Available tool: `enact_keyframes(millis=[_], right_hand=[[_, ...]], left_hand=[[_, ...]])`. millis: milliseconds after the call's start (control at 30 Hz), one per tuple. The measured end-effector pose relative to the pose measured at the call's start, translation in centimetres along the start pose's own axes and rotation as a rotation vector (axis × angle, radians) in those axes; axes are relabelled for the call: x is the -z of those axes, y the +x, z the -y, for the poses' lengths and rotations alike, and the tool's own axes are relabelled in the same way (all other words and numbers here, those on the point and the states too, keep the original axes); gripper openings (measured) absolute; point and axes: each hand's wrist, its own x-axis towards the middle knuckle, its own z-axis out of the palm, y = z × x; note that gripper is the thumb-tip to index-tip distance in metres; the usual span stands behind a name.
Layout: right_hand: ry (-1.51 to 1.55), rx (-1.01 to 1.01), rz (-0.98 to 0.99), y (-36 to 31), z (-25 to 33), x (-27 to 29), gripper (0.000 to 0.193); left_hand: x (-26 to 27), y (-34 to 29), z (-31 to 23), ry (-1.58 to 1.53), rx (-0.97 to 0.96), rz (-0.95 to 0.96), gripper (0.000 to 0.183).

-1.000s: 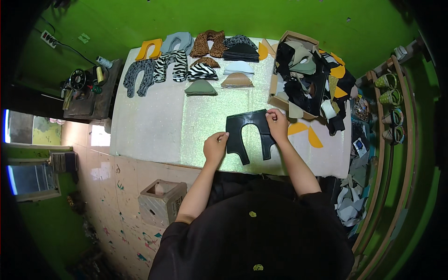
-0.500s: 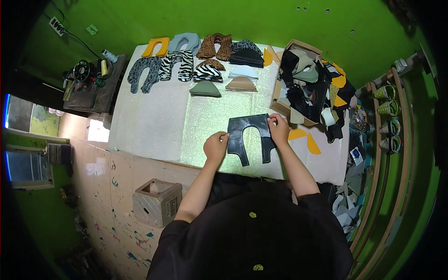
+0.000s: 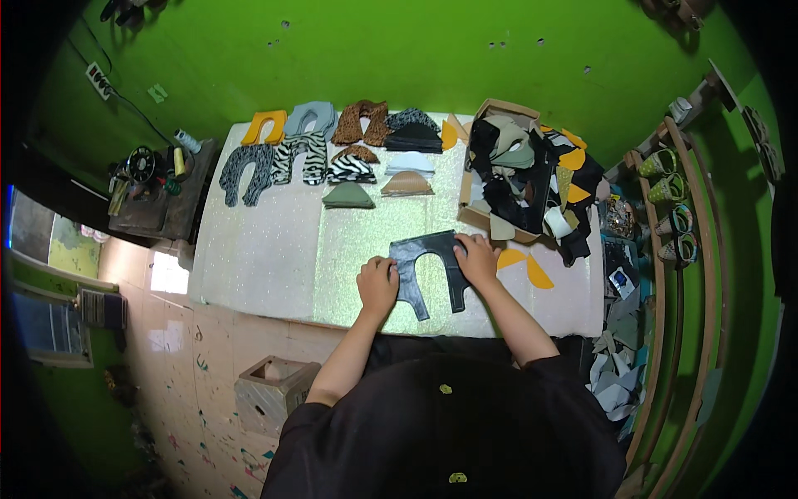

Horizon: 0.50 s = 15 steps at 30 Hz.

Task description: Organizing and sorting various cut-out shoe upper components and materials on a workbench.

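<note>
Here, over the pale table point(image 3: 258, 249), a black U-shaped piece point(image 3: 426, 245) is pointing its open end bodyward.
The left hand point(image 3: 378, 285) is pinching its left edge, the right hand point(image 3: 476, 259) its upper right corner, the piece spanning between, neither nearer.

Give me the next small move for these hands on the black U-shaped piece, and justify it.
I'd ease the corner at the right hand slightly toward the body, likely levelling the black U-shaped piece: its top edge slants up to the right in the picture, and the left hand, at its left edge, could steady it.
</note>
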Motion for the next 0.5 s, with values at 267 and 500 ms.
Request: enact_keyframes(millis=[267,500], right_hand=[[0.201,0.386,-0.623,1.5,2.9,9.9,0.012],[-0.137,-0.327,-0.861,7.4,-3.8,14.8,0.038]], left_hand=[[0.9,0.3,-0.7,-0.058,-0.004,-0.012,0.022],[0.7,0.8,-0.2,0.007,-0.003,0.025,0.025]])
